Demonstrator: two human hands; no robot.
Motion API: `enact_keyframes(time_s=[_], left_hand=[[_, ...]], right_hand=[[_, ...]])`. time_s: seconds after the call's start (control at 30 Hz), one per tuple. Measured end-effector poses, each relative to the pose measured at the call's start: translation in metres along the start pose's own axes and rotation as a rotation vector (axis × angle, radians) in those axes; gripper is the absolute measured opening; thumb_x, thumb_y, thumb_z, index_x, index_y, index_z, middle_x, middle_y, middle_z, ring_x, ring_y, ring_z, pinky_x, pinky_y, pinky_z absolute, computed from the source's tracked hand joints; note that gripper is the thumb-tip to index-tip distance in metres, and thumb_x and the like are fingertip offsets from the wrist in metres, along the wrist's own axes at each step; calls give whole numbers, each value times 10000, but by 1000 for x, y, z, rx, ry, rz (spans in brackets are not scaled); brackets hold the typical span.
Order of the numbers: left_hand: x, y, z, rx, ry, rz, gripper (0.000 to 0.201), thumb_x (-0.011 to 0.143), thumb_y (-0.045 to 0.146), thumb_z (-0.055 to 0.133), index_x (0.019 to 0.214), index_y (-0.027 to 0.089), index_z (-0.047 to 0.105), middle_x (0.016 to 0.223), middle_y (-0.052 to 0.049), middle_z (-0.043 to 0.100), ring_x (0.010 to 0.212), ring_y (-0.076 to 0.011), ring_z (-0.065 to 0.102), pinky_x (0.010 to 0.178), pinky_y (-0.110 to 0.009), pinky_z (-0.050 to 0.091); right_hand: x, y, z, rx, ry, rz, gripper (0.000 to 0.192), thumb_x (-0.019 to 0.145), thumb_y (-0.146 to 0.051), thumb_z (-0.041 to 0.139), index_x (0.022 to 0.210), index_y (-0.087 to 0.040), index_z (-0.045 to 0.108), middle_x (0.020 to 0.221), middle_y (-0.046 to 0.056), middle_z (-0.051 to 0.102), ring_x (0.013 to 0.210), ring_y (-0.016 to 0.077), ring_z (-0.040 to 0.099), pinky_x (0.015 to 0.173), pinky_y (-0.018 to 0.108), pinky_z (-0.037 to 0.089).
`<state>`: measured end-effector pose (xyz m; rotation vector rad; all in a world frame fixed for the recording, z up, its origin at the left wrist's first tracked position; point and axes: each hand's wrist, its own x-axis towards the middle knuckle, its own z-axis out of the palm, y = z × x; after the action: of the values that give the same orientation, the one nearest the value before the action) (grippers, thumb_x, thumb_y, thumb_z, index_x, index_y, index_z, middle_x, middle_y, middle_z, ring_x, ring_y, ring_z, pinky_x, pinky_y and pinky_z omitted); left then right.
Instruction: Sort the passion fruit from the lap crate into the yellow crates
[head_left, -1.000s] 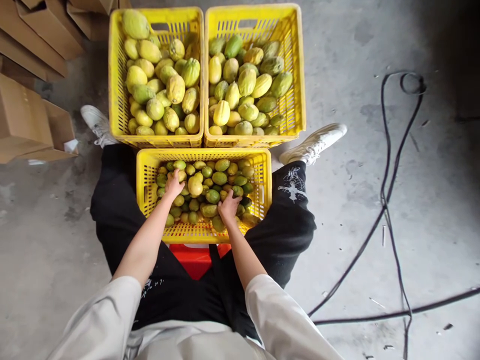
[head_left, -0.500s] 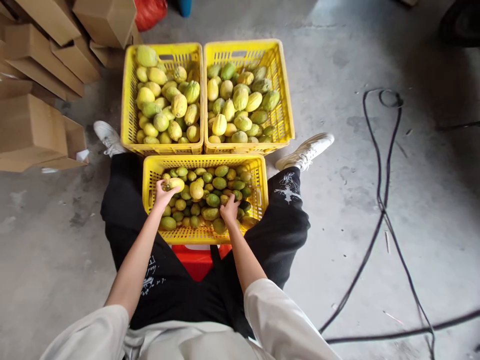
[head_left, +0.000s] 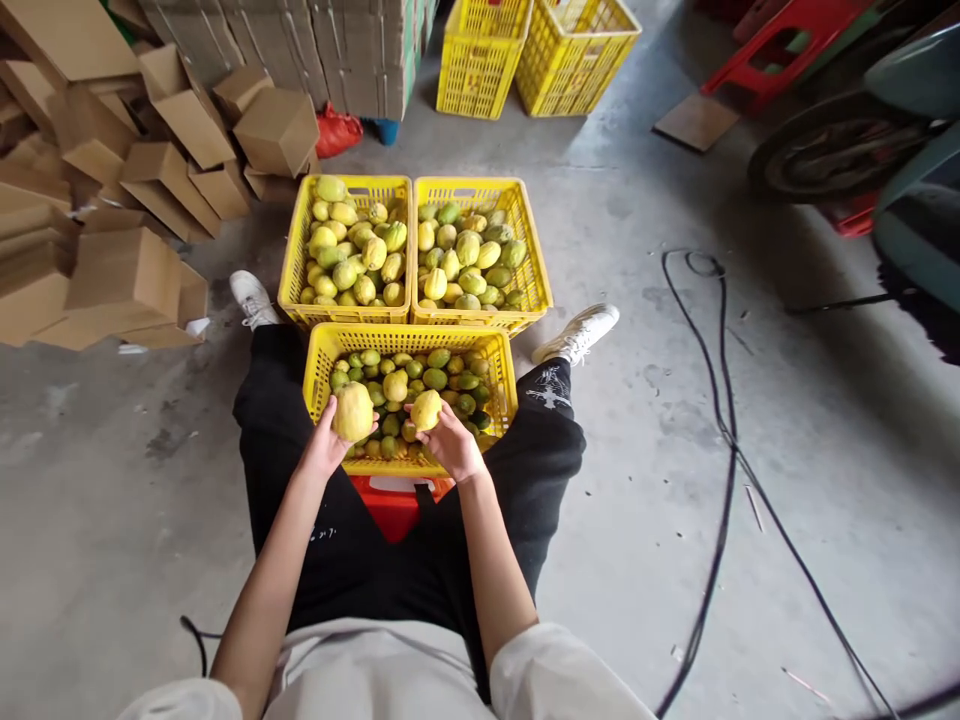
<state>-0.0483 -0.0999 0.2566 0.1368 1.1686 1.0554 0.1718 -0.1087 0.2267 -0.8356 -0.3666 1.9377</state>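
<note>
Over the near yellow crate (head_left: 318,362), my left hand (head_left: 324,446) is closed around a large, plump yellow fruit (head_left: 352,412) that looks like a small papaya. A smaller yellow fruit (head_left: 426,410) of a similar kind sits in the fingers of my right hand (head_left: 454,448). The two fruits are held apart, side by side, above the crate. Beneath them lie many small green and yellow fruits (head_left: 435,379), partly hidden by my hands. Beyond are a left crate (head_left: 294,265) and a right crate (head_left: 534,265), both holding larger yellow-green fruits.
Cardboard boxes (head_left: 124,275) are heaped at the left. Further yellow crates (head_left: 480,75) stand at the back, with a red stool (head_left: 780,50) and a motorbike wheel (head_left: 832,150) to the right. A looped black cable (head_left: 724,420) lies on the concrete floor.
My right hand has come up out of the near crate with a small yellow fruit. My left hand has brought its fruit nearer to me. The view has tilted up, showing more background.
</note>
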Motion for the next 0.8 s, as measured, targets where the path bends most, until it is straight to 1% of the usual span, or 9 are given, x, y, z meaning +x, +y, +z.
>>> enact_keyframes(time_s=[0.1, 0.2, 0.3, 0.37, 0.43, 0.53, 0.6, 0.7, 0.8], left_hand=[[-8, -18, -10, -8, 5, -96, 502, 941, 532, 551, 1258, 151, 632, 1094, -163, 726, 1118, -338, 683, 932, -494, 583], [-7, -38, -23, -56, -9, -157, 504, 906, 472, 636, 1301, 160, 614, 1056, -150, 732, 1009, -301, 721, 892, -455, 597], [1, -50, -30, -84, -47, -177, 495, 861, 356, 710, 1307, 166, 610, 1059, -136, 730, 976, -271, 726, 895, -416, 592], [7, -51, -30, -104, -49, -173, 490, 856, 320, 710, 1310, 166, 607, 1069, -133, 728, 1004, -263, 719, 901, -396, 587], [12, -50, -29, -128, -8, -156, 487, 861, 324, 697, 1313, 172, 602, 1074, -125, 726, 1025, -253, 710, 892, -371, 589], [16, -49, -26, -134, 96, -123, 480, 858, 343, 697, 1303, 190, 603, 1061, -100, 729, 992, -233, 710, 844, -320, 597], [17, -49, -25, -131, 123, -116, 441, 870, 340, 680, 1276, 180, 615, 1036, -92, 732, 959, -223, 715, 816, -288, 596], [15, -50, -23, -132, 74, -131, 365, 908, 325, 611, 1224, 144, 637, 987, -104, 733, 933, -230, 725, 820, -296, 596], [12, -52, -22, -103, 30, -167, 360, 893, 331, 634, 1202, 147, 641, 968, -110, 731, 890, -249, 734, 815, -358, 606]], right_hand=[[-8, 7, -1, 21, 30, 24, 405, 749, -420, 747, 1102, -264, 622, 1044, 55, 705, 921, 226, 685, 737, 327, 557], [-10, 13, -8, 21, 64, 19, 395, 744, -392, 754, 1094, -252, 636, 983, 31, 685, 878, 198, 677, 772, 319, 560], [-10, 16, -14, 31, 107, -13, 433, 725, -381, 784, 1110, -230, 653, 903, 4, 656, 824, 160, 660, 819, 297, 550], [-8, 18, -17, 34, 129, -17, 460, 725, -400, 792, 1130, -230, 653, 886, 0, 657, 817, 155, 657, 815, 296, 548], [-5, 22, -20, 42, 160, -14, 445, 746, -452, 778, 1119, -246, 648, 885, 4, 670, 833, 170, 663, 777, 304, 549], [4, 29, -23, 61, 224, 8, 377, 786, -555, 722, 982, -239, 655, 886, 25, 688, 819, 188, 659, 655, 282, 524], [9, 34, -25, 56, 238, 28, 385, 811, -594, 680, 899, -220, 654, 899, 41, 694, 788, 183, 645, 602, 267, 497], [13, 39, -25, 21, 221, 46, 403, 827, -611, 654, 919, -219, 661, 896, 45, 689, 810, 200, 649, 622, 286, 505], [11, 40, -22, -20, 186, 75, 447, 809, -635, 661, 995, -229, 661, 836, 32, 661, 834, 228, 661, 659, 320, 523]])
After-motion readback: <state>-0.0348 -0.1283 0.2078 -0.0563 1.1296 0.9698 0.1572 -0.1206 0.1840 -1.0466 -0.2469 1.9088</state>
